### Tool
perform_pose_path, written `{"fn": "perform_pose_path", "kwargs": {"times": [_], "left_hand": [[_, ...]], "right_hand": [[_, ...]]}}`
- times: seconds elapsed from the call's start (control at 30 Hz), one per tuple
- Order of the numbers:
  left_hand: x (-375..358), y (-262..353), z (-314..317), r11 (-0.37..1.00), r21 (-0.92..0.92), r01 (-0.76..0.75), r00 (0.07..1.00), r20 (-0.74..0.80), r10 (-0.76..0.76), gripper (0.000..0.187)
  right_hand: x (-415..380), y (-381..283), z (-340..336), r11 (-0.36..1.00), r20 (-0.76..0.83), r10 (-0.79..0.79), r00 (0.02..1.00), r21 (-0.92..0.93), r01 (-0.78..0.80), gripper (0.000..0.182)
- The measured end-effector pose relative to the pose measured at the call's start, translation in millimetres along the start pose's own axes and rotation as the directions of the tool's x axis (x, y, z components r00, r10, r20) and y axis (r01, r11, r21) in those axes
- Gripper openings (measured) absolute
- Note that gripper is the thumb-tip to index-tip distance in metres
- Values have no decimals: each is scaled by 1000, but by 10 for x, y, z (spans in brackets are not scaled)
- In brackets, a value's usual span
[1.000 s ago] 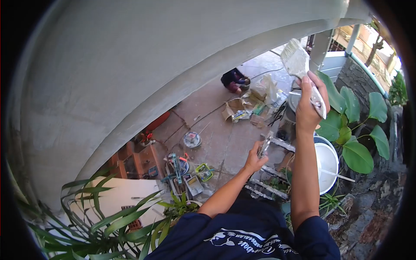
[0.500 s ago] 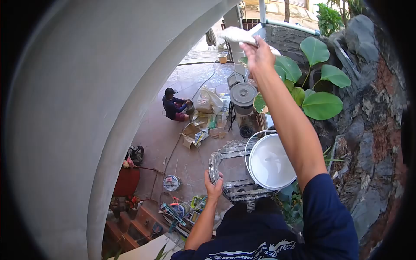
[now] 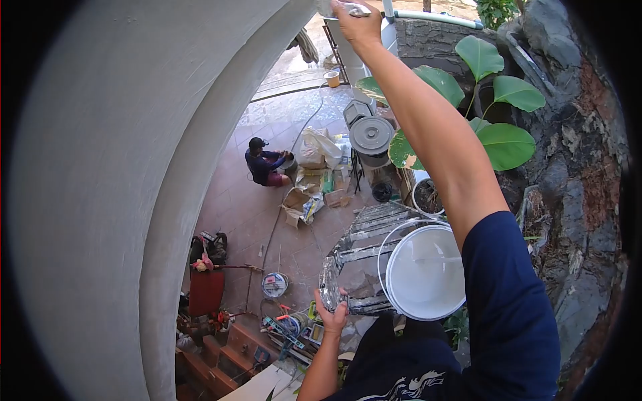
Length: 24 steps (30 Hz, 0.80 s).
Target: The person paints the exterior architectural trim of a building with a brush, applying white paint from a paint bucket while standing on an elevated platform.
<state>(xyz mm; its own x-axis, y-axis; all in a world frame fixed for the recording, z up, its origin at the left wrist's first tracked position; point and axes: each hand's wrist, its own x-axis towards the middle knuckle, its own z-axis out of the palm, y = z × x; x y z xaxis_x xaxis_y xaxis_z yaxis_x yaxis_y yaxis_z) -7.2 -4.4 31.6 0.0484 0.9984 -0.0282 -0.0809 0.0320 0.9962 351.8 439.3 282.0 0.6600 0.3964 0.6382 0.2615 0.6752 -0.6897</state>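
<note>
My right hand (image 3: 360,21) is raised at the top of the view, fingers closed round a white brush-like tool (image 3: 356,9). The tool's far end meets the edge of the grey arch (image 3: 221,87); its exact shape is partly hidden by my fingers. Below, my left hand (image 3: 330,314) grips the side rail of a paint-splashed metal ladder (image 3: 330,281). On the ladder, in front of my body, a white bucket (image 3: 428,271) stands with its wire handle raised to the left. Pale, whitish stuff shows inside it.
Large green leaves (image 3: 505,144) and a rough rock wall (image 3: 568,267) flank my right arm. On the tiled floor below, a person (image 3: 264,164) crouches beside opened bags (image 3: 304,204). A lidded grey bin (image 3: 372,137), a small bucket (image 3: 275,285) and piled tools (image 3: 291,327) stand around.
My right hand has moved up and left, bringing the white tool to the arch's edge. My left hand stays on the ladder rail. The view has shifted slightly.
</note>
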Motion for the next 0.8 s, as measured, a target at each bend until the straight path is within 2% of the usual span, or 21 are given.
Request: {"fn": "perform_pose_path", "kwargs": {"times": [0.07,0.13,0.2,0.23,0.27,0.3,0.33,0.37,0.47,0.5,0.53,0.57,0.6,0.67,0.77,0.8], "left_hand": [[0,3,-5,1000,2,1,1000,1,-1,36],[20,-16,2,1000,-10,-12,1000,-3,12,37],[-22,-22,-20,1000,-22,-5,1000,-16,5,39],[15,-50,-16,999,-33,-5,1000,-17,5,40],[-2,-42,-8,999,-36,14,1000,-20,-14,41],[-19,-35,0,999,-38,32,999,-23,-33,41],[-37,-26,8,998,-41,51,998,-26,-52,42],[-41,-49,-5,998,-32,48,998,-31,-49,43],[1,-41,-16,1000,5,-10,1000,-4,10,41],[4,-37,-27,1000,20,-21,1000,15,21,40],[2,-32,-23,1000,16,-16,1000,9,16,38],[2,-26,-18,1000,11,-10,1000,2,10,37],[3,-18,-12,1000,6,-5,1000,-5,5,36],[22,-47,-19,1000,9,-23,1000,-2,23,37],[32,-75,-12,999,-10,-41,999,-5,40,38],[10,-48,-14,1000,-7,-25,1000,-10,25,39]], "right_hand": [[-173,-238,119,996,13,-85,996,35,85,18],[-544,-568,119,988,119,-117,986,-87,127,25],[-994,-918,46,991,234,-133,963,10,134,26],[-1225,-1062,-12,966,300,-247,921,150,210,26],[-1433,-1361,-135,958,368,-269,890,193,210,25],[-1594,-1583,-281,957,497,-241,834,263,120,24],[-1711,-1700,-348,930,514,-336,790,313,192,24],[-1776,-1756,-395,902,527,-371,765,399,163,25],[-1491,-1543,-553,947,526,-315,790,222,230,25],[-1322,-1275,-513,951,409,-291,865,222,216,26],[-879,-936,-551,999,326,36,945,-32,-27,25],[-641,-722,-526,998,204,68,977,4,-70,22],[-383,-451,-467,1000,80,-2,997,3,1,23],[-26,-55,-358,968,-29,-171,985,-191,162,23],[297,518,-122,997,-191,73,979,51,-64,19],[329,546,-57,945,-258,214,942,300,-133,20]]}}
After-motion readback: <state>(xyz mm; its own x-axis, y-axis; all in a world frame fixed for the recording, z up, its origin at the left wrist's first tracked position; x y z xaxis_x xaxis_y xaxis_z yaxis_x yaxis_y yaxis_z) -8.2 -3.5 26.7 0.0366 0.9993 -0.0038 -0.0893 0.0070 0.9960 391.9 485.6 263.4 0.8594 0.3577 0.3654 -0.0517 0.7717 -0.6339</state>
